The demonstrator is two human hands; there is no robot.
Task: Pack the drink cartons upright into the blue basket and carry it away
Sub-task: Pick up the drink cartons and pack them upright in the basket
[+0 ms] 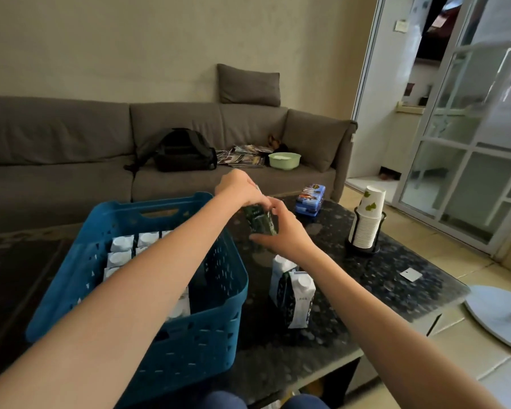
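A dark green carton [260, 221] with pale print was held in the air above the surface [366, 278], just past the basket's [207, 335] far right corner. The left hand [238, 187] pinched its top from above; the right hand [281, 228] curled round its lower side, thumb beneath. Its print was too blurred to read.

The basket was blue, perforated, with a slot handle in its far wall, and stood on the surface's left part. Inside it, cartons [121, 255] stood upright in rows, showing white sloped tops with round caps.

Right of the basket two more cartons [295, 299] stood upright, touching each other, white-topped with dark green sides; small pale letters on the nearer one could not be made out.

Farther back lay a blue box [310, 200] with a picture lid. A stack of paper cups [366, 222] printed with green leaves sat in a black holder, and a white card [411, 274] lay near the right edge.
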